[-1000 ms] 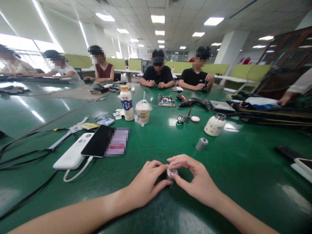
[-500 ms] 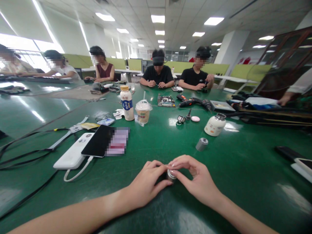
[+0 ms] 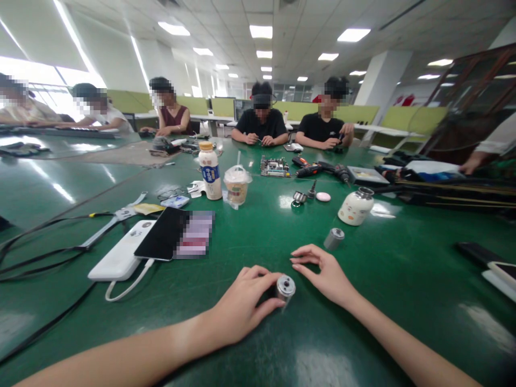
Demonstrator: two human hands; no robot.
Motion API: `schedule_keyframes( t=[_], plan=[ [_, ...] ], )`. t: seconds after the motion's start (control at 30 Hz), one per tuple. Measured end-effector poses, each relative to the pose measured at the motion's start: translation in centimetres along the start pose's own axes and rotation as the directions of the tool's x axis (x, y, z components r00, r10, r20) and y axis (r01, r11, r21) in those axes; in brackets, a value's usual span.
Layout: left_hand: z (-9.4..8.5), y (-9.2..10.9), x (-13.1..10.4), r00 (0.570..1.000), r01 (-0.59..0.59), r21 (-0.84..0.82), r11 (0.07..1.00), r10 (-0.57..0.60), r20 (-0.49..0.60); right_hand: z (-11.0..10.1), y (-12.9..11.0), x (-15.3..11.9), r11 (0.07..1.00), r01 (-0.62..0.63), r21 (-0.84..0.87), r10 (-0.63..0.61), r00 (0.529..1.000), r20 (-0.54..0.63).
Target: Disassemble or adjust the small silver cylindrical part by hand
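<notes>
My left hand [image 3: 249, 301] grips a small silver metal cylinder [image 3: 286, 287] between thumb and fingers. The cylinder stands upright on the green table, its top face showing a dark centre hole and smaller marks. To its right, my right hand [image 3: 324, 270] hovers apart from it, thumb and fingers parted with nothing visible between them. Just beyond that hand lies a second grey metal cylinder [image 3: 334, 239], tilted or resting at a slant. Farther back are a shiny ring-like metal piece [image 3: 299, 198], a dark pointed part [image 3: 312, 190] and a pale oval object [image 3: 323, 197].
A white power bank [image 3: 121, 252] and black phone [image 3: 163, 234] lie left, with cables. A milk bottle [image 3: 210, 172], drink cup [image 3: 236, 188] and cream jar [image 3: 355, 208] stand farther back. Beyond them are a circuit board [image 3: 274, 166], a power drill [image 3: 338, 171] and several seated people.
My right hand has let go of the cylinder's top and moved right and away, its fingers parted. The cylinder's top face is now uncovered. My left hand has stayed in place.
</notes>
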State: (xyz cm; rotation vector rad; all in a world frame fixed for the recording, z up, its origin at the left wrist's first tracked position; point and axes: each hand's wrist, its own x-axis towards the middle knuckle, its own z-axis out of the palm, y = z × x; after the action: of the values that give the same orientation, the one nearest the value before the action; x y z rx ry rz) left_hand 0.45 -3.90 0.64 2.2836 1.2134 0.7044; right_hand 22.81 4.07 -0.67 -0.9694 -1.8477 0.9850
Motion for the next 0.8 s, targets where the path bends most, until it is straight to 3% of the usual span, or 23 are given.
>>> schedule_keyframes(
  t=[0.1, 0.33, 0.57, 0.67, 0.8],
  plan=[
    [0.0, 0.0, 0.0, 1.000, 0.003, 0.001, 1.000, -0.003, 0.007, -0.2, 0.6, 0.0, 1.000, -0.010, -0.019, 0.011, 0.999, 0.042],
    [0.0, 0.0, 0.1, 1.000, 0.005, 0.007, 1.000, -0.005, 0.006, -0.3, 0.2, 0.2, 0.998, -0.058, 0.018, 0.059, 0.998, -0.025],
    [0.1, 0.0, -0.1, 1.000, -0.011, 0.000, 1.000, 0.011, -0.008, 0.5, -4.4, -0.8, 0.966, 0.045, 0.255, -0.037, 0.999, -0.038],
    [0.1, -0.1, -0.1, 1.000, -0.022, 0.011, 1.000, 0.022, -0.012, 1.2, -5.9, -1.7, 0.982, 0.070, 0.178, -0.072, 0.997, 0.002],
    [0.1, -0.1, -0.1, 0.999, -0.028, 0.008, 1.000, 0.028, -0.017, 1.7, -6.1, -2.2, 0.990, 0.131, 0.052, -0.132, 0.991, 0.012]
  ],
)
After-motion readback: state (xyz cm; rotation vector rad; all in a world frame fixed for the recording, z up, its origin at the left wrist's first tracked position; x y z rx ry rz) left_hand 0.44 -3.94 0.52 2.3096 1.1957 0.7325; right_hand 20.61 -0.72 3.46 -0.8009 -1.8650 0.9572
